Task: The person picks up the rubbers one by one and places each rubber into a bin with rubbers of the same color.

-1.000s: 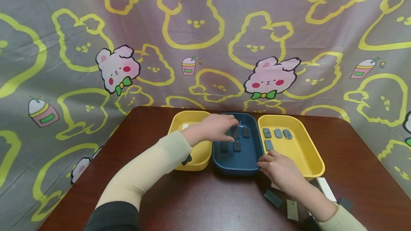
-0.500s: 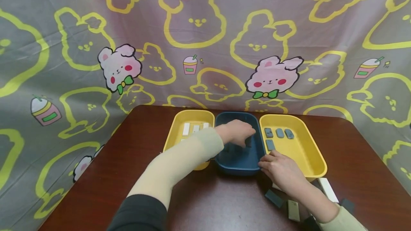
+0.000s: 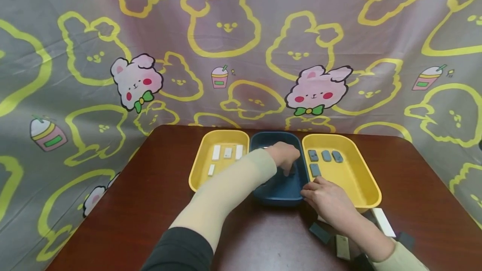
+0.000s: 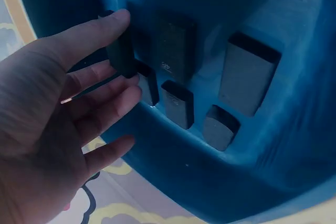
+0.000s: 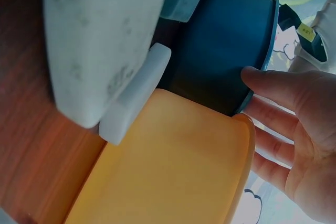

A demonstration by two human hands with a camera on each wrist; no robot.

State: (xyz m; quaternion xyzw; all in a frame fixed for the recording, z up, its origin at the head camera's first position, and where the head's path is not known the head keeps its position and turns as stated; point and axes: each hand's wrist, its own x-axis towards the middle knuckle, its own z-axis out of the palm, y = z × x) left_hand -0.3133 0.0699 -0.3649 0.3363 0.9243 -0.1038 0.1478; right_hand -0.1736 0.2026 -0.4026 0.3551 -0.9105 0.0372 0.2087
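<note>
In the left wrist view my left hand pinches a dark block between thumb and fingertips, over the floor of the blue bin. Several more dark blocks stand around it there, among them a wide block and a short rounded block. From the head, the left hand hides most of these. My right hand holds the blue bin's near right corner. Its thumb lies against the outer blue wall, with the other fingers behind the rims of the blue and yellow bins.
The left yellow bin contains several white blocks. Several grey-blue blocks lie in the right yellow bin. Loose blocks surround the right forearm, including a dark green block, an olive block and a long white block.
My left hand has moved right and down into the blue bin, and its forearm no longer covers the white blocks in the left yellow bin. The right hand stays at the bin corner.
</note>
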